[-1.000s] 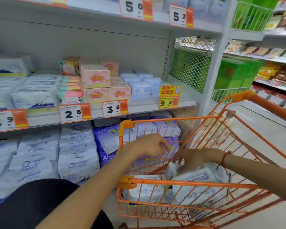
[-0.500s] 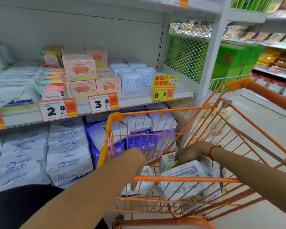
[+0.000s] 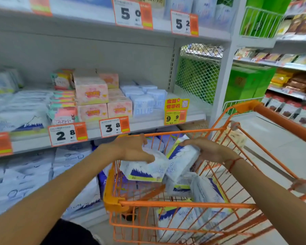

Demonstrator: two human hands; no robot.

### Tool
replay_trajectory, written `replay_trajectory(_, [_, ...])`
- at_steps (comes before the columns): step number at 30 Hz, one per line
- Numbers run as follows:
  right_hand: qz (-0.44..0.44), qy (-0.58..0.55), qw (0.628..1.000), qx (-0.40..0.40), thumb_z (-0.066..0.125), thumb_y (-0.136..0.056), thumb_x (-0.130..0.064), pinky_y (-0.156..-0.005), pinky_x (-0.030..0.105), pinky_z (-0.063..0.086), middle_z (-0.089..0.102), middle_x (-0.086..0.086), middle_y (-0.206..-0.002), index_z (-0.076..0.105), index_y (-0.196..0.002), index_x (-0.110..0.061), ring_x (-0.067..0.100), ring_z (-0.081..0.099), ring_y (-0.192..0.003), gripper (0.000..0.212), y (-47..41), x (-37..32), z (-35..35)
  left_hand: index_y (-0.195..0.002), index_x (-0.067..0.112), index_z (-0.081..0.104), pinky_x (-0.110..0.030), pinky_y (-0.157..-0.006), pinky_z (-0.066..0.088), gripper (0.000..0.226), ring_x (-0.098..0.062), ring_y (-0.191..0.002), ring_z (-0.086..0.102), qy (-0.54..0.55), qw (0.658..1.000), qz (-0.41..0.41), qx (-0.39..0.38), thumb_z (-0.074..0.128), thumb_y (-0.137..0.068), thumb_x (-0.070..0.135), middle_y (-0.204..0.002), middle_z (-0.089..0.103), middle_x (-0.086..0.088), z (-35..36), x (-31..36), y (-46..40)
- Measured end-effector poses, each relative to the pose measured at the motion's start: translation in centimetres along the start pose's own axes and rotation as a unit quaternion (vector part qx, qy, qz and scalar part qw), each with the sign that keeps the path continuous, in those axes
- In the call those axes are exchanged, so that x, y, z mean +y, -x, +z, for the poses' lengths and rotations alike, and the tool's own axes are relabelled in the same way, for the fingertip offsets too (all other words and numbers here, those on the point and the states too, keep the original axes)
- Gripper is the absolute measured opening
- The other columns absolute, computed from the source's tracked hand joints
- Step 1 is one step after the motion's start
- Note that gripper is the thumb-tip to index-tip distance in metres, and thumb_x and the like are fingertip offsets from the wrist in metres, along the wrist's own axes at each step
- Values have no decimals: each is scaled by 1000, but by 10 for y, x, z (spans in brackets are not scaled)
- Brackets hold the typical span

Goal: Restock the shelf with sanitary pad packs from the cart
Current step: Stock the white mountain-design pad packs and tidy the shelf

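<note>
Both hands have come up out of the orange wire shopping cart (image 3: 184, 204) since half a second ago, each now lifting a pack above the basket at the centre of the frame, and the view has tilted up to take in the higher shelf tags.

Nearest, at lower centre, more white sanitary pad packs with blue mountain print (image 3: 182, 220) lie in the bottom of the cart behind its front rail. Above them, the left hand (image 3: 131, 149) grips a white soft-plastic pad pack with a blue mountain and yellow strip (image 3: 145, 169), fingers curled over its top edge. Just beside it, the right hand (image 3: 208, 150) holds a second white and blue pad pack (image 3: 181, 156) tilted on end; the two packs appear to touch, though blur makes this unsure. A red string bracelet (image 3: 234, 162) circles the right wrist.

Farther back, left of centre, the grey metal shelf (image 3: 148, 122) carries pink cardboard boxes (image 3: 91, 91), pale blue boxes (image 3: 143, 103) and matching white mountain-print packs (image 3: 19, 119) at the left edge. White and orange price tags (image 3: 67, 134) hang along its front lip. At upper right, a green wire-mesh panel (image 3: 198, 78) stands behind the shelf end.
</note>
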State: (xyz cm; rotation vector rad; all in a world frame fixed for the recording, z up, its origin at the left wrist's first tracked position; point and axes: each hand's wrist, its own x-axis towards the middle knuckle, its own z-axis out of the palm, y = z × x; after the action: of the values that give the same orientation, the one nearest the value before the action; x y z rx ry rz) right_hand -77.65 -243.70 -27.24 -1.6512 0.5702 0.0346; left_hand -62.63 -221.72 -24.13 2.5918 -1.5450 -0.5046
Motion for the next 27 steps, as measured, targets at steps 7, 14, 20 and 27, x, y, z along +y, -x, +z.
replay_trajectory(7, [-60, -166, 984, 40, 65, -80, -24, -82, 36, 54, 70, 8, -95, 67, -95, -13, 22, 66, -87, 18, 6, -23, 11, -67, 31, 54, -21, -58, 40, 29, -7, -64, 55, 358, 928, -14, 107, 48, -92, 43, -68, 61, 11, -33, -25, 28])
replay_trajectory(14, [-163, -301, 938, -48, 81, -62, -31, -74, 31, 58, 74, 7, -95, 76, -84, -16, 18, 71, -86, 27, -4, -97, 69, -77, 31, 64, -24, -62, 50, 32, -12, -66, 62, 603, 769, -27, 210, 51, -71, 60, -77, 70, 0, -66, -55, 76])
replay_trajectory(20, [-167, -362, 913, -86, 54, -89, -30, -75, 30, 58, 74, 6, -93, 67, -107, -11, 18, 71, -82, 30, -33, -152, 174, -109, 23, 68, -28, -72, 56, 40, -8, -71, 69, 611, 720, -56, 324, 57, -83, 52, -90, 76, 2, -79, -102, 131])
replay_trajectory(27, [-87, -332, 931, -122, 58, -86, -39, -57, 29, 57, 73, 4, -74, 76, -73, -15, 19, 70, -61, 32, -80, -188, 285, -107, 19, 68, -28, -79, 57, 45, -15, -83, 69, 549, 735, -112, 381, 53, -86, 55, -97, 75, -1, -87, -182, 201])
